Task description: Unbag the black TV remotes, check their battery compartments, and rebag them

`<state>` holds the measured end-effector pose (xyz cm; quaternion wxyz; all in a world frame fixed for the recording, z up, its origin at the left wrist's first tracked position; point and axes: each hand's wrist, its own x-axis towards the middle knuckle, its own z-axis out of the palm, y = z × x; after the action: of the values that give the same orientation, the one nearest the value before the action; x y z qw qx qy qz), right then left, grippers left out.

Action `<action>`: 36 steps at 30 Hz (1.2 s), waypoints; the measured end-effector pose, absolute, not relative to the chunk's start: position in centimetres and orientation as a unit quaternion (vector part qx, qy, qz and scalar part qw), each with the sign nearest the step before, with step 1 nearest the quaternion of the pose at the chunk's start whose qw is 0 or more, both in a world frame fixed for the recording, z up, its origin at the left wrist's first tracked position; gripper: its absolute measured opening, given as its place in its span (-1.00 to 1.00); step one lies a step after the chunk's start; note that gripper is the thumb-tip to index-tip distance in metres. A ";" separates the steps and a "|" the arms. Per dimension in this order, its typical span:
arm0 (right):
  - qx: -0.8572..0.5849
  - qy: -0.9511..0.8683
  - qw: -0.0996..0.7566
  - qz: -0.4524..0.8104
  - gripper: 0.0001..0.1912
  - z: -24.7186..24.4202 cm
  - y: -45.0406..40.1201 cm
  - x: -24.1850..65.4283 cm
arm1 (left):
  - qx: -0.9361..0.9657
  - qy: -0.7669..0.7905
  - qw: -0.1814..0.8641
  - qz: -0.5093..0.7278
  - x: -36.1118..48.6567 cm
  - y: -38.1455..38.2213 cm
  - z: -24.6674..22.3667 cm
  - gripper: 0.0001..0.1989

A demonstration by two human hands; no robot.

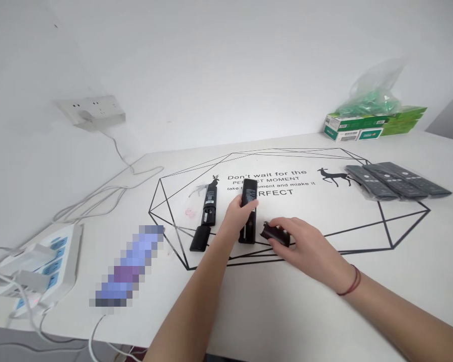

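Remote controls total five: one central remote [248, 229], one remote with an open battery bay [210, 198] and three wrapped remotes [396, 182]. Loose battery covers number two, one black cover [200, 239] and one dark cover [276, 234]. Recorded once each are the table [272, 296], wall socket panel [106, 106], power strip [70, 256], plastic bag [375, 95] and pixelated item [130, 269]. Plugs visible come to three, one wall plug [86, 116] and two strip plugs [32, 281]. Printed deer [334, 176] count two. The green-and-white boxes [357, 122] are several; their exact number cannot be verified.
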<state>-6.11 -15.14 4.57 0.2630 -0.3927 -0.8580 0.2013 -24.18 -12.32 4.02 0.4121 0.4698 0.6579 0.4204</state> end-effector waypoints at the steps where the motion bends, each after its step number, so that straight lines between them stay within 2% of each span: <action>1: -0.394 -0.849 0.287 0.202 -0.82 4.6 -15.0 -6.1 | 0.423 0.615 0.464 0.476 -23.7 -12.3 4.0 -0.70; 3: -0.394 -0.837 0.331 0.187 -0.82 4.7 -14.8 -6.1 | 0.320 0.528 0.546 0.566 -22.7 -12.2 4.1 -0.62; 5: -0.388 -0.833 0.358 0.165 -0.82 4.5 -14.6 -6.1 | 0.242 0.464 0.583 0.622 -21.7 -12.2 4.1 -0.57; 11: -0.365 -0.833 0.393 0.135 -0.81 3.9 -14.2 -6.1 | 0.114 0.392 0.578 0.707 -19.8 -12.8 5.0 -0.58; 24: -0.316 -0.839 0.437 0.071 -0.71 3.2 -14.1 -6.3 | 0.105 0.330 0.620 0.704 -18.9 -13.8 4.7 -0.56; 27: -0.282 -0.859 0.422 0.071 -0.62 2.9 -13.9 -6.3 | 0.092 0.324 0.607 0.720 -19.3 -13.7 4.7 -0.59; 31: -0.232 -0.891 0.379 0.092 -0.41 2.8 -14.1 -6.5 | 0.074 0.296 0.592 0.746 -20.0 -13.4 4.9 -0.64; 36: -0.243 -0.884 0.389 0.087 -0.38 2.5 -14.6 -6.6 | 0.090 0.278 0.603 0.742 -20.0 -13.3 5.3 -0.70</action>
<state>-6.60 -14.60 2.48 0.3890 -0.2427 -0.8844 0.0873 -20.04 -13.34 5.27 0.6035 0.0901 0.2785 0.7417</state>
